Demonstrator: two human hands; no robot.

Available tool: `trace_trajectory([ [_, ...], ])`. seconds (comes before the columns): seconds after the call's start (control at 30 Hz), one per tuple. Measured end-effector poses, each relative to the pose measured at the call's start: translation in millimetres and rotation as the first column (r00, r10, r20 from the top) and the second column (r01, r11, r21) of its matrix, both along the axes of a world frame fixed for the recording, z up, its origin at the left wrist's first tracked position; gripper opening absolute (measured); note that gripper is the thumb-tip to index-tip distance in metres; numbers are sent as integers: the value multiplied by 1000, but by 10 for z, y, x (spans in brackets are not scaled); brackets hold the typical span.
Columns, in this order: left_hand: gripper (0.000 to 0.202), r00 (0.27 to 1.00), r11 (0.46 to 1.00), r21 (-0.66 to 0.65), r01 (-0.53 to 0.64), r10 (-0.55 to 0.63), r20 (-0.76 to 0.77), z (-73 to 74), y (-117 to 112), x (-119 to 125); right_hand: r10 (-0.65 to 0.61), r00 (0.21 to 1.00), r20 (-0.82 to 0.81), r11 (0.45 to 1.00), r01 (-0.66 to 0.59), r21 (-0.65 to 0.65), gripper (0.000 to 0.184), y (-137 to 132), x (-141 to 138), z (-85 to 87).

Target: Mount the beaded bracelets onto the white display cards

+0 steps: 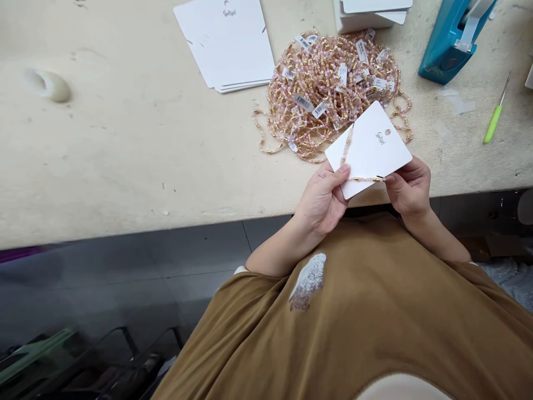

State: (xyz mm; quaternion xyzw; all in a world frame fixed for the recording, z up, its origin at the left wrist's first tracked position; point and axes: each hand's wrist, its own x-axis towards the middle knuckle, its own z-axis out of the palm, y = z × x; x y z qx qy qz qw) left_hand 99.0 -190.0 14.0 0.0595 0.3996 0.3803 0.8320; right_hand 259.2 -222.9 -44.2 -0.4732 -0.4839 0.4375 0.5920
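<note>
My left hand [322, 197] and my right hand [410, 189] both grip a white display card [370, 147] over the table's front edge. A pink and gold beaded chain [348, 145] runs across the card's lower left corner. My left thumb presses on the card's left edge beside the chain. My right fingers pinch the chain's end at the card's lower edge. A hole and small printed logo sit near the card's top.
A heap of pink-gold beaded chains with barcode tags [331, 91] lies behind the card. A stack of blank white cards [229, 47] sits to its left, white boxes [366, 14] behind. A teal tape dispenser [452, 41] and a green-handled tool [495, 114] lie at the right.
</note>
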Motion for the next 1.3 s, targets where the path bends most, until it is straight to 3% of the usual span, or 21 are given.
trace_trajectory([
  [0.33,39,997,999,-8,-41,41,-59,30,-55,87,-329,934,142,940,309,142,18,-127,-237,171],
  [0.5,37,1000,999,-51,8,-8,7,44,-46,95,-295,949,115,949,276,152,12,-123,-239,124],
  [0.67,39,999,999,-47,-17,16,-32,81,-26,78,-268,865,425,944,150,292,8,-83,-45,172],
  [0.77,38,995,997,1,-81,81,-63,89,-29,74,-256,836,486,941,100,323,6,-60,26,237],
  [0.93,39,991,994,4,-111,111,-80,79,-44,91,-307,852,424,937,194,289,3,-83,-43,261],
  [1.07,38,997,998,-32,-46,44,-58,73,-37,107,-306,921,241,940,254,227,5,-119,-113,201],
  [1.17,39,999,998,-64,20,-21,-26,83,-27,106,-199,978,58,977,194,92,8,-130,-94,108],
  [1.3,42,998,994,-96,54,-52,24,106,-18,100,-49,991,-122,999,47,-17,25,-65,-34,4],
])
